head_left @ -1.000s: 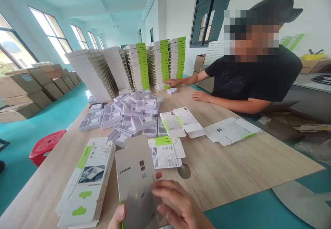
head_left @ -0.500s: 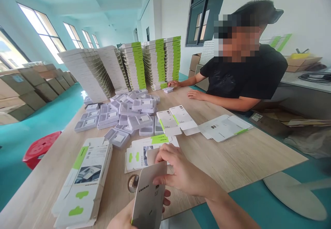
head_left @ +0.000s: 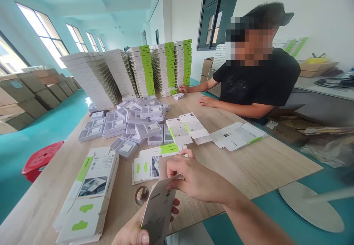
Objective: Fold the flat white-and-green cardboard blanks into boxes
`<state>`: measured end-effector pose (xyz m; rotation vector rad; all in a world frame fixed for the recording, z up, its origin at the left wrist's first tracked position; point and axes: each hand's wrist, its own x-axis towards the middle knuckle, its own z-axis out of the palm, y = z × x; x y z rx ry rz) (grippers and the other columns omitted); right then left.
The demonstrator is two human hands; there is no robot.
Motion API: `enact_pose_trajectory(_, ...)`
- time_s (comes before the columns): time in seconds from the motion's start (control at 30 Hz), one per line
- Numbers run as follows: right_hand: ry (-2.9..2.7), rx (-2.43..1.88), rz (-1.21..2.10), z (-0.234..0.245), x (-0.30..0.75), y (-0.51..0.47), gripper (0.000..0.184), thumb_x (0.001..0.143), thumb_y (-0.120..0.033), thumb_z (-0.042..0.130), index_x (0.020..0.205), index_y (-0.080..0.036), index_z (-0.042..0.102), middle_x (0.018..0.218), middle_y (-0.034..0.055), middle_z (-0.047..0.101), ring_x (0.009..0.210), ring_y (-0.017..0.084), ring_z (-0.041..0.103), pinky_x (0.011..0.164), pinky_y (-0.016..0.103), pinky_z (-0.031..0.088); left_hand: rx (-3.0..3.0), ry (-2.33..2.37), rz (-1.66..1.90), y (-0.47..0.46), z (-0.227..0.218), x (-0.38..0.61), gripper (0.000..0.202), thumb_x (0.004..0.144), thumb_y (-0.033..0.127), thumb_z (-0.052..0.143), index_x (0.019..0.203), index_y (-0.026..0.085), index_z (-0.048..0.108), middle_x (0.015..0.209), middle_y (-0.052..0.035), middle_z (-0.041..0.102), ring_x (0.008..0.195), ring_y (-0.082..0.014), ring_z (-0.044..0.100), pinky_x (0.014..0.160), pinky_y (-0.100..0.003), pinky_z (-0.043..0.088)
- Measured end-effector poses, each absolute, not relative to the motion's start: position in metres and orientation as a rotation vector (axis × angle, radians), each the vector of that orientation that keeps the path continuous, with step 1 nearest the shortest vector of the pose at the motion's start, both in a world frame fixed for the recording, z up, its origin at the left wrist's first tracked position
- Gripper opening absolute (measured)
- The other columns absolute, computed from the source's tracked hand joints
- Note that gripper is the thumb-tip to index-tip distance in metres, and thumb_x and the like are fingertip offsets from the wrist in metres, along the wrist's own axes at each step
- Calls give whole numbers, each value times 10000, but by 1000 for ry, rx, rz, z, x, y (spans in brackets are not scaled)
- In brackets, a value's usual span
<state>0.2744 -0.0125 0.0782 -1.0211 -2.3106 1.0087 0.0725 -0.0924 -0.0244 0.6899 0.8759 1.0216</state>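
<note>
In my left hand [head_left: 132, 232] is a white cardboard box [head_left: 159, 212] printed with black lettering, tilted upright near the table's front edge. The thumb presses its near face and the fingertips wrap round the far side. My right hand [head_left: 190, 175] pinches at the top end of this box, its fingers bent over a raised flap [head_left: 163, 167]. Just behind lies a small pile of flat printed boxes [head_left: 145, 169] with green patches. At my left rests a taller bundle of flat boxes [head_left: 85, 200].
White plastic trays [head_left: 149, 129] are heaped mid-table before tall stacks of boxes [head_left: 143, 70]. Flat cartons [head_left: 238, 136] lie at the right. A round hole [head_left: 142, 195] pierces the table. A co-worker [head_left: 249, 79] sits across; a red stool [head_left: 41, 160] stands left.
My right hand has shifted slightly and turned at the box's top end. The box's upper edge now bends under its fingers, and my left thumb has come into view on the face.
</note>
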Motion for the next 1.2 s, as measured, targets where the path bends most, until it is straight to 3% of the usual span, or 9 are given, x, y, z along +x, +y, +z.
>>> enact_pose_trajectory(0.1,-2332,-994,1148,79,276,-10,299,945,-92,641,758,-230,453,903,-27,727,957,216,673,1154,600,260,792,784,896,-88,-25,61,971,417,747,915,1161,132,816,1205,-272,790,1065,-453,731,934,-532,537)
enact_pose_trajectory(0.23,-2367,-992,1277,79,273,0,294,883,-245,793,783,-243,516,879,-38,713,1002,245,674,1172,604,284,739,767,854,-87,-38,52,949,377,720,945,1139,169,819,1227,-219,786,1123,-480,721,995,-553,523)
enact_pose_trajectory(0.4,-2269,-953,1382,72,274,15,326,763,-528,878,876,-280,700,787,-14,731,1173,330,624,1038,498,482,644,749,857,-88,-43,57,872,421,525,1022,1174,143,802,1154,-207,807,1068,-438,763,917,-494,586)
enact_pose_trajectory(0.53,-1897,-1021,1142,50,281,4,512,797,-453,872,1260,-315,702,1223,58,741,1301,326,584,1160,568,422,455,893,972,-85,-30,61,852,450,399,1069,1211,157,773,946,-162,855,984,-445,813,885,-515,628)
enact_pose_trajectory(0.6,-1668,-1031,1181,32,279,-10,706,862,-514,813,1485,-320,545,1526,115,576,1375,307,552,1167,549,447,362,989,1042,-84,-23,63,854,428,397,1086,1187,161,773,904,-153,863,971,-446,821,874,-520,643)
enact_pose_trajectory(0.67,-1456,-1010,1422,13,273,-27,789,914,-640,725,1580,-328,439,1648,140,461,1417,304,545,1112,509,522,318,1061,1080,-82,-20,65,765,429,416,1088,1085,159,792,875,-147,866,959,-439,824,867,-517,651)
enact_pose_trajectory(0.83,-1053,-867,1778,-20,248,-52,586,933,-745,634,1303,-298,719,1325,106,753,1324,329,661,1092,506,554,566,1296,1160,-79,-28,79,526,572,495,1019,935,173,818,966,-129,869,1020,-403,799,878,-477,649)
enact_pose_trajectory(1.0,-1152,-1064,1513,-22,241,-49,608,916,-797,599,1219,-295,760,1377,91,731,1434,329,571,1243,508,413,896,1456,1275,-76,-35,86,603,692,678,883,933,127,837,872,-145,843,859,-342,771,727,-361,627)
enact_pose_trajectory(1.2,-1407,-1141,1341,-22,236,-50,598,1009,-747,473,1244,-263,732,1390,141,731,1342,338,656,1154,462,515,922,1533,1332,-71,-25,81,676,755,795,759,924,142,800,637,-47,726,587,-218,625,539,-271,519)
